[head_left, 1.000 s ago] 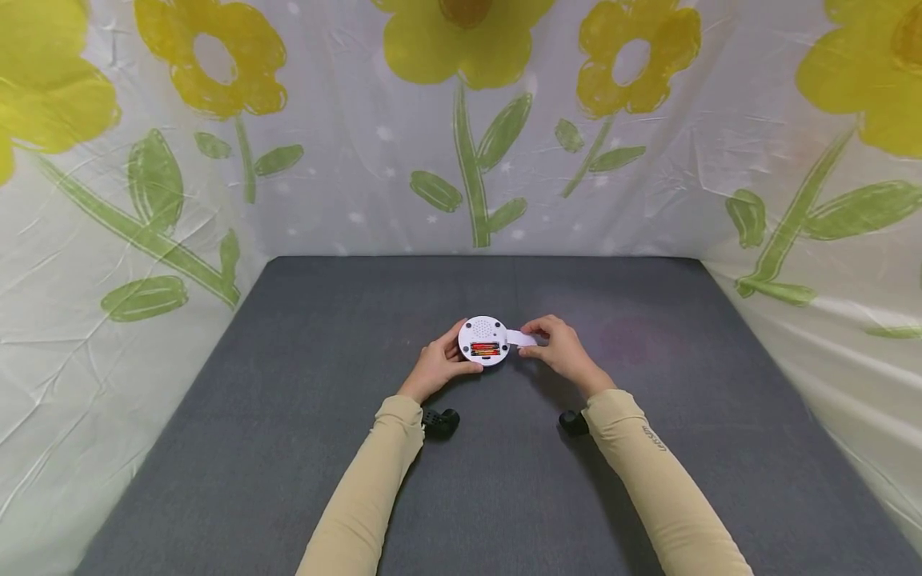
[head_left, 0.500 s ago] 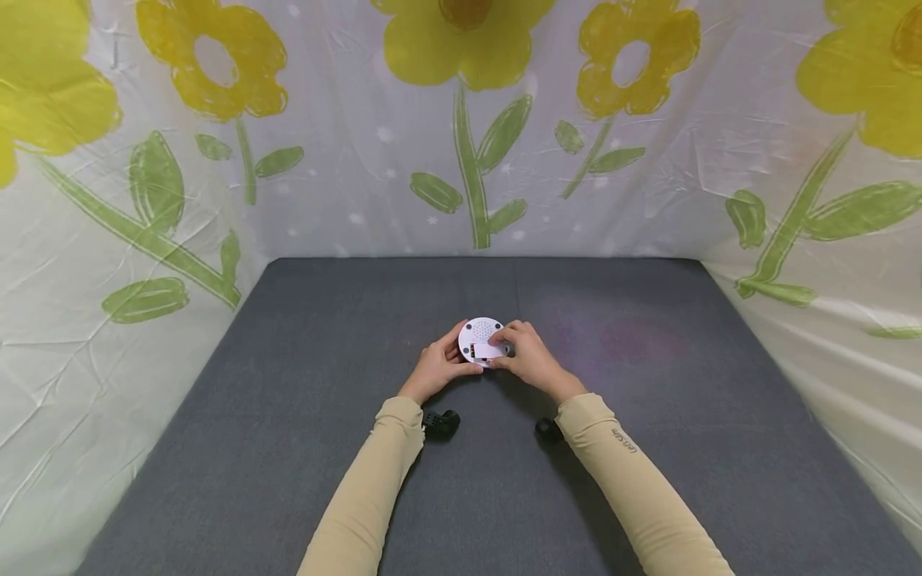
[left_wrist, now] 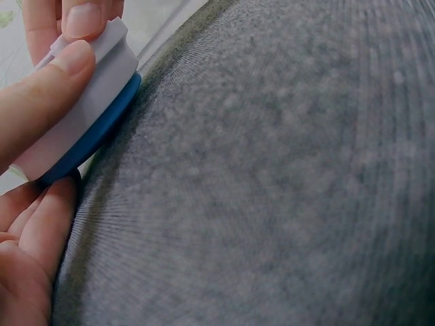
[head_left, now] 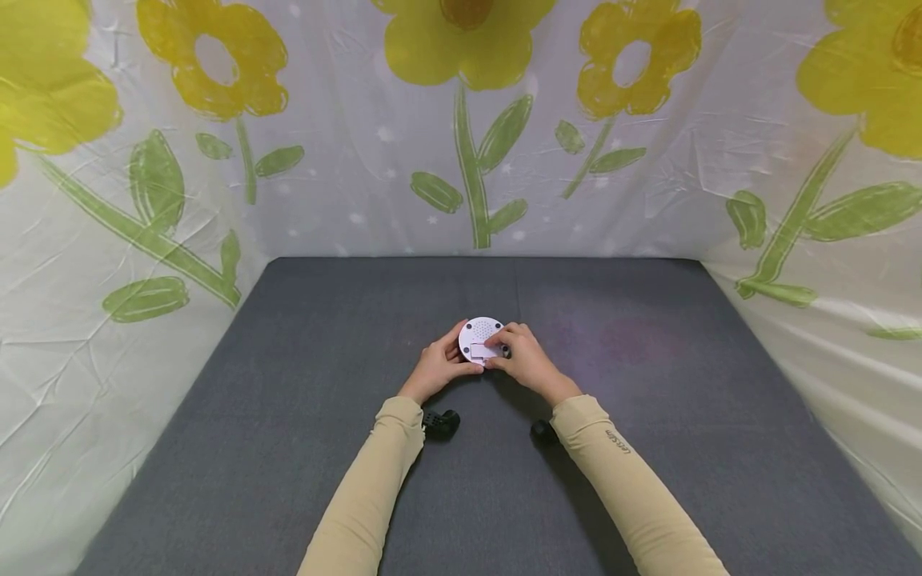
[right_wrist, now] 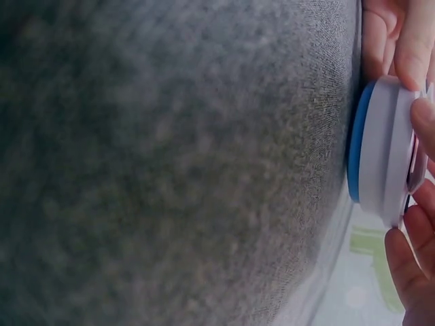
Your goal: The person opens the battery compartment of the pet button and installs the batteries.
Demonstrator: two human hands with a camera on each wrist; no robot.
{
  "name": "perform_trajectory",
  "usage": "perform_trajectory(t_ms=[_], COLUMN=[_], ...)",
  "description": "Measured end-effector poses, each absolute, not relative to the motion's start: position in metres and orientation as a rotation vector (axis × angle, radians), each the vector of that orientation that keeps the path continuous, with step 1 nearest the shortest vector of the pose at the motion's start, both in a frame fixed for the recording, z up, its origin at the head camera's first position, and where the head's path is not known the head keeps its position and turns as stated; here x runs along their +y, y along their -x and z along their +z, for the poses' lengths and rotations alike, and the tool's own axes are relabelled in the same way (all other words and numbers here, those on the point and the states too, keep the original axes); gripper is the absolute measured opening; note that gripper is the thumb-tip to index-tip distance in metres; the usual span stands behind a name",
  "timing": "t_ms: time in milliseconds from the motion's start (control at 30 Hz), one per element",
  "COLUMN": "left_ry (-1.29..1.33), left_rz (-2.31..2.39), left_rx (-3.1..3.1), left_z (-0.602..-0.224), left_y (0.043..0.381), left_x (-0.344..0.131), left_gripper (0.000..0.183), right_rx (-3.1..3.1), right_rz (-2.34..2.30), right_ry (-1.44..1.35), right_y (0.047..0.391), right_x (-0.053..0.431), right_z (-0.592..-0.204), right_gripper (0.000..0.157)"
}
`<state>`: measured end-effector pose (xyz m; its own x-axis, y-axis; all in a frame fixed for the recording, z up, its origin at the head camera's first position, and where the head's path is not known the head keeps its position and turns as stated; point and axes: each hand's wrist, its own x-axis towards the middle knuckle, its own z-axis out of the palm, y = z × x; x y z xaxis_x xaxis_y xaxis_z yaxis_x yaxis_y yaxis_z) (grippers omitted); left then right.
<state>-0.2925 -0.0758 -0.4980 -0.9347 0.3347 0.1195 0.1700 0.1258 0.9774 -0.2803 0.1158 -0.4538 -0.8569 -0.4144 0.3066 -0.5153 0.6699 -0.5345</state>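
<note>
A round white device [head_left: 475, 330] with speaker holes and dark feet lies face down on the grey table; its blue lower rim [left_wrist: 95, 132] shows in the left wrist view. My left hand [head_left: 437, 366] grips it from the left, thumb on the near side and fingers round the far side. With thumb and fingers, my right hand [head_left: 529, 358] pinches a white battery cover [head_left: 478, 351] lying over the battery compartment. That cover looks slightly raised in the right wrist view, its seating partly hidden by the fingers. The batteries are hidden in the head view.
The dark grey table [head_left: 324, 384] reaches back to a white curtain [head_left: 346, 200] printed with yellow flowers. Black wrist cameras stick out inward from the left [head_left: 441, 424] and right sleeves.
My right hand has brought the battery cover leftward onto the device, over the red batteries seen earlier, and lowered it. My left hand keeps its hold, and the device stays in place.
</note>
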Motion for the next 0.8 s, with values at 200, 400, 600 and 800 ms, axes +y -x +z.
perform_trajectory(t_ms=[200, 400, 600, 800], left_ry=[-0.519, -0.528, -0.521, -0.541], left_rz=[1.940, 1.942, 1.926, 1.912], left_rx=[2.254, 2.256, 2.265, 2.237], left_z=[-0.4988, -0.5002, -0.5015, -0.4920], left_y=[0.2930, 0.2940, 0.2948, 0.2898], left_x=[-0.0759, -0.0764, -0.0768, -0.0783], left_gripper=[0.091, 0.091, 0.094, 0.092], right_rx=[-2.719, -2.689, -2.713, -2.710], right_rz=[0.971, 1.034, 0.989, 0.975], right_ry=[-0.753, -0.717, -0.726, -0.711], right_y=[0.2813, 0.2824, 0.2817, 0.2826], right_x=[0.1154, 0.1149, 0.1144, 0.1150], right_z=[-0.4542, -0.4535, -0.4517, -0.4533], right_gripper=[0.028, 0.020, 0.011, 0.006])
